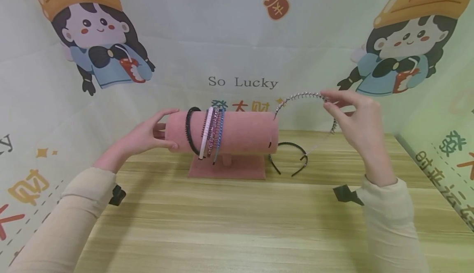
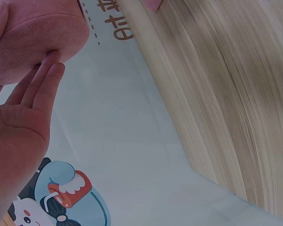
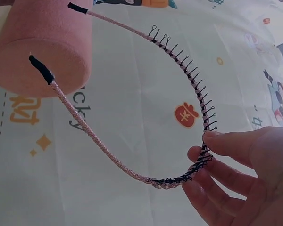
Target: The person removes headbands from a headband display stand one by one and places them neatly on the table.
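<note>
A pink padded roll [image 1: 248,129] on a flat base carries several headbands. From left to right they include a black one [image 1: 188,131], a white one [image 1: 205,135], a pink beaded one [image 1: 212,137] and a blue one [image 1: 221,129]. My left hand [image 1: 142,135] holds the roll's left end, thumb low at the front and fingers at the top and end face. Between thumb and fingers, my right hand [image 1: 361,121] pinches a beaded headband [image 3: 101,141] with small wire teeth. Its black tips are at the roll's right end, legs spread towards it.
A black toothed headband [image 1: 292,144] lies on the wooden table [image 1: 229,223] behind the base's right side. Printed cloth [image 1: 177,59] stands as a wall at the back and both sides, close behind the roll.
</note>
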Demonstrator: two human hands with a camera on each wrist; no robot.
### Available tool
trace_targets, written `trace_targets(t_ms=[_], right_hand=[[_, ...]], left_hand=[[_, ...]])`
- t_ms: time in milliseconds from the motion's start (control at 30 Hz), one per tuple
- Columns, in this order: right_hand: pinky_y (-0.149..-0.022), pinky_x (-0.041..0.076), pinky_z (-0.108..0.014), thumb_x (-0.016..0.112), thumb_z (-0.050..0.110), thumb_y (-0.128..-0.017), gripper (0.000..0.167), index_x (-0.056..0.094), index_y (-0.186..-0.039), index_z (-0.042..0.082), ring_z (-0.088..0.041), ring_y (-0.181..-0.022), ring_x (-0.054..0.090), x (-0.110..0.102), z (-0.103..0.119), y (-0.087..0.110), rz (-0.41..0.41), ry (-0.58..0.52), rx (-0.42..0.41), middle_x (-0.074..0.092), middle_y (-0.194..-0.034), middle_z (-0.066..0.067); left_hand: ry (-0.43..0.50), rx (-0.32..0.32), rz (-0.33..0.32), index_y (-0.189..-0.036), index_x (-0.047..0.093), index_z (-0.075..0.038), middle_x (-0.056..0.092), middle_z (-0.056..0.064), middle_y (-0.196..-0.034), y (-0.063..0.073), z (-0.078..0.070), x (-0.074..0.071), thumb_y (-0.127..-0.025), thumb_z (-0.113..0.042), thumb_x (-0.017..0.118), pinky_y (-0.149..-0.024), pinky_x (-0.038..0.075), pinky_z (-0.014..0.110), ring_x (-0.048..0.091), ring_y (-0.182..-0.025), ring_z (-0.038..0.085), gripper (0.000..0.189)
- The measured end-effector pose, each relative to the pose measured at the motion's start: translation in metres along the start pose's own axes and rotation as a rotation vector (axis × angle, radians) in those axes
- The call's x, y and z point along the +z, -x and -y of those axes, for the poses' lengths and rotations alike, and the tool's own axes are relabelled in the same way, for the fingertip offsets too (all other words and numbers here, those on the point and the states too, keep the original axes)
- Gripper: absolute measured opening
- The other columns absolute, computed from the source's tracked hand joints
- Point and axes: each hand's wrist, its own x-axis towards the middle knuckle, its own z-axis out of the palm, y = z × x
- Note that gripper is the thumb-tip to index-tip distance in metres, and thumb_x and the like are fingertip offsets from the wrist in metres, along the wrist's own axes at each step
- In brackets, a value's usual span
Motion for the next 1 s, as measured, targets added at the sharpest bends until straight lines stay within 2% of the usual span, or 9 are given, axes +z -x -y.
trace_targets(t_ms=[300, 567, 733, 1000], right_hand=[[-0.070, 0.039, 0.002, 0.067, 0.017, -0.095, 0.026, 0.072, -0.121, 0.014, 0.022, -0.079, 0.048, 0.003, -0.025, -0.005, 0.030, 0.027, -0.043, 0.074, -0.110, -0.015], [-0.065, 0.040, -0.001, 0.066, 0.018, -0.096, 0.026, 0.072, -0.121, 0.014, 0.024, -0.077, 0.047, 0.006, -0.056, -0.006, 0.085, 0.045, 0.025, 0.074, -0.111, -0.016], [-0.068, 0.038, 0.002, 0.066, 0.016, -0.095, 0.024, 0.073, -0.118, 0.012, 0.028, -0.077, 0.044, 0.013, -0.076, -0.006, 0.114, 0.072, -0.014, 0.075, -0.108, -0.016], [-0.071, 0.040, 0.000, 0.067, 0.008, -0.093, 0.023, 0.074, -0.115, 0.009, 0.025, -0.079, 0.046, 0.022, -0.112, -0.006, 0.162, 0.058, -0.073, 0.075, -0.105, -0.017]], left_hand=[[-0.008, -0.005, -0.002, -0.156, 0.016, -0.038, 0.052, 0.018, -0.146, 0.002, 0.001, -0.001, -0.081, -0.033, 0.082, -0.103, 0.050, 0.053, 0.061, -0.125, 0.037, 0.100], [-0.024, -0.021, -0.009, -0.156, 0.016, -0.040, 0.051, 0.017, -0.147, 0.001, 0.000, 0.000, -0.081, -0.036, 0.082, -0.103, 0.050, 0.054, 0.060, -0.126, 0.036, 0.100], [-0.002, -0.027, -0.019, -0.154, 0.019, -0.042, 0.053, 0.016, -0.146, 0.000, 0.001, 0.001, -0.081, -0.032, 0.082, -0.103, 0.051, 0.052, 0.061, -0.125, 0.035, 0.097], [0.002, -0.021, -0.022, -0.154, 0.020, -0.041, 0.054, 0.015, -0.145, 0.000, 0.002, 0.000, -0.081, -0.031, 0.082, -0.102, 0.051, 0.051, 0.063, -0.124, 0.034, 0.097]])
